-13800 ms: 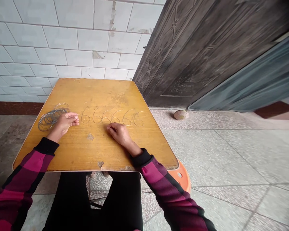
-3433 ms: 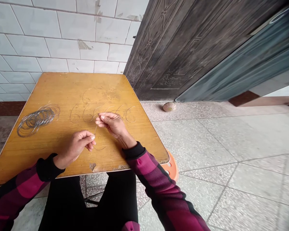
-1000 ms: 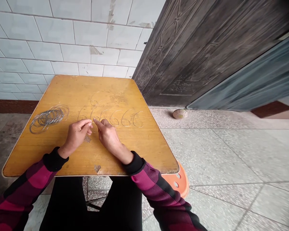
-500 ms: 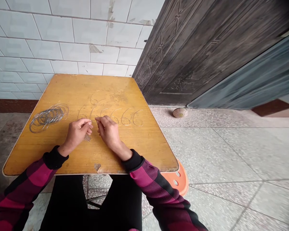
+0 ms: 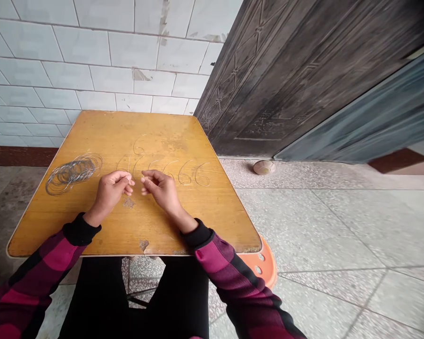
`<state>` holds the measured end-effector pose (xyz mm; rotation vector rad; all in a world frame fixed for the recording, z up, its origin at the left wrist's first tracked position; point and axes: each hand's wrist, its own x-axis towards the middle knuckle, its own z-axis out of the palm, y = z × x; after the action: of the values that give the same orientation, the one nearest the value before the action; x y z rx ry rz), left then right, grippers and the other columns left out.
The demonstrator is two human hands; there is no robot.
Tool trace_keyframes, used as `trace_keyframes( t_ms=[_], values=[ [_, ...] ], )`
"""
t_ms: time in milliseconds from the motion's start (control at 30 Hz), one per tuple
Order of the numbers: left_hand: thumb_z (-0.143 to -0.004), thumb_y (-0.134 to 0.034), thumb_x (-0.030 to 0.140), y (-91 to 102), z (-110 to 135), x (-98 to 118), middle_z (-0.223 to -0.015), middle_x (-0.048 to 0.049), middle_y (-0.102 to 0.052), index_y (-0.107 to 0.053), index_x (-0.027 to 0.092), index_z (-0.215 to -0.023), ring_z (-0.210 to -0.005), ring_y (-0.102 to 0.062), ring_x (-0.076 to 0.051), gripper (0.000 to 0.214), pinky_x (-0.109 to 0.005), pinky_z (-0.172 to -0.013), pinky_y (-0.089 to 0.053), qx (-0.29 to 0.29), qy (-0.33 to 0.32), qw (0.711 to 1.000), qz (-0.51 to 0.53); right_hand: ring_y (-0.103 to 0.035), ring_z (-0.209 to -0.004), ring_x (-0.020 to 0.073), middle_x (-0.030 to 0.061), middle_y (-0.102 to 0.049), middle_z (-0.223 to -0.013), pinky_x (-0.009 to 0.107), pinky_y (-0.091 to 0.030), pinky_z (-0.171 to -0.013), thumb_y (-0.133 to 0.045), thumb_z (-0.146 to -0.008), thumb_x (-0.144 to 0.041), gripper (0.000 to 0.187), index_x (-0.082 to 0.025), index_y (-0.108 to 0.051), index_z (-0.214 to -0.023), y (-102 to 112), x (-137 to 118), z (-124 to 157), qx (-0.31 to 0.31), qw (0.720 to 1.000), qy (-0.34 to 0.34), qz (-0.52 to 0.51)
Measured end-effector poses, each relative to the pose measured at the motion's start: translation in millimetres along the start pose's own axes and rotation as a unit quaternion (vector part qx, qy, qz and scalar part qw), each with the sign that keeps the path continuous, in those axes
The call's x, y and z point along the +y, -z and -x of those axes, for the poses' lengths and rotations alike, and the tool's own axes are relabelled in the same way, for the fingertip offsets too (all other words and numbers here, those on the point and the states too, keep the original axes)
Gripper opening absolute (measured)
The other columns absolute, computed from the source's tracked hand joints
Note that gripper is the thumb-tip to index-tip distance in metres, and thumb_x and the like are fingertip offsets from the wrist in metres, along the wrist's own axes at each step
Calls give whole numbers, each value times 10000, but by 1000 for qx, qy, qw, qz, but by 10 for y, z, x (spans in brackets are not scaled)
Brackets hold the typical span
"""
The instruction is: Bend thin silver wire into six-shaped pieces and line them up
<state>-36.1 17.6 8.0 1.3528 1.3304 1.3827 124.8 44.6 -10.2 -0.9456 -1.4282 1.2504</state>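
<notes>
- White glazed wall tiles [image 5: 92,61] rise behind a yellow wooden table top [image 5: 169,129], with a dark carved door [image 5: 268,84] to the right and a speckled terrazzo floor [image 5: 321,221] below.
- The left hand [image 5: 110,190] is closed, its thumb and fingertips pinching a thin wire [image 5: 129,165] that stands up from them.
- The right hand [image 5: 161,189] sits just beside it, fingers loosely curled; I cannot tell whether it grips anything.
- Half a second ago the fingertips almost met; now a small gap separates the hands.
- Seven bent wire 6-shapes [image 5: 185,172] lie on the table above the hands: six in a row, one higher up.
- One loose pile of wire rings [image 5: 72,172] lies left of the hands, its rings too tangled to count.
- Off the table's near right corner shows one orange stool [image 5: 263,263]; one small round object [image 5: 264,167] sits on the floor by the door.
</notes>
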Motion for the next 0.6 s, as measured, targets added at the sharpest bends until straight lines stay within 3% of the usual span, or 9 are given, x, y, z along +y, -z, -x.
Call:
trace_keyframes(
  t_ms=[100, 233, 433, 600],
  values=[
    [-777, -644, 313, 32, -32, 6, -691, -36, -692, -660, 136, -741, -503, -597, -102, 181, -224, -489, -505, -1, 24, 999, 30, -630, -528, 100, -24, -650, -673, 238, -545, -532, -798, -668, -430, 366, -160, -657, -869, -11, -12, 7, -15, 993, -73, -89],
    [-767, -663, 319, 60, -48, 8, -716, -48, -702, -666, 133, -768, -522, -606, -106, 186, -231, -508, -517, -26, 42, 998, 38, -613, -514, 82, -29, -655, -635, 218, -542, -527, -834, -613, -413, 367, -154, -659, -805, -25, -23, 7, -27, 980, -122, -153],
    [-749, -684, 323, 83, -49, 30, -768, -53, -716, -661, 131, -796, -563, -626, -109, 199, -235, -535, -532, -37, 40, 997, 55, -607, -512, 78, -32, -656, -626, 209, -538, -520, -847, -600, -375, 342, -155, -666, -789, -23, 8, 5, -12, 978, -129, -165],
    [-749, -680, 318, 71, -54, 4, -735, -47, -712, -661, 125, -877, -567, -643, -131, 232, -256, -543, -549, -14, -1, 1000, -1, -604, -506, 77, -35, -652, -626, 208, -537, -514, -846, -597, -376, 336, -160, -669, -784, -30, 16, 7, -4, 979, -123, -161]
  ],
)
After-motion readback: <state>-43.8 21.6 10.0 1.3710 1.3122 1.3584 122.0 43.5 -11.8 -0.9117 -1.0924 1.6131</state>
